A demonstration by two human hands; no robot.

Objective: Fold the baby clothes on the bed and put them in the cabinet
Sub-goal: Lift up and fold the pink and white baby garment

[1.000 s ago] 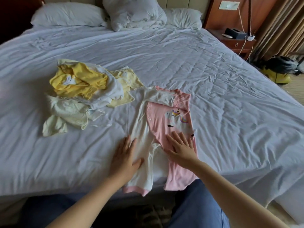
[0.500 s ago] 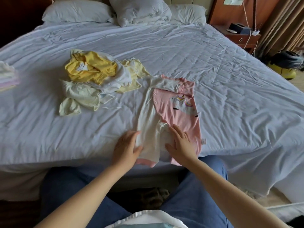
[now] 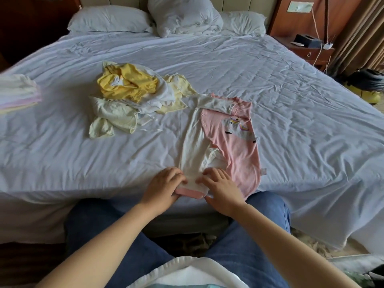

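Both hands are down at the near edge of the bed (image 3: 291, 96), on the pink-and-white romper (image 3: 234, 146) lying flat there. The left hand (image 3: 164, 187) curls its fingers round the pink cuff (image 3: 189, 191) of the white leg, and the right hand (image 3: 224, 189) pinches the same leg end just beside it. The unfolded yellow pile (image 3: 128, 94) sits further up the sheet to the left.

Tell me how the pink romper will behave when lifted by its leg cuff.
Likely floppy: the pink romper lies flat and creased, so it should droop below the left hand and right hand gripping its cuff. Probably light: thin cloth. Unlikely to roll.
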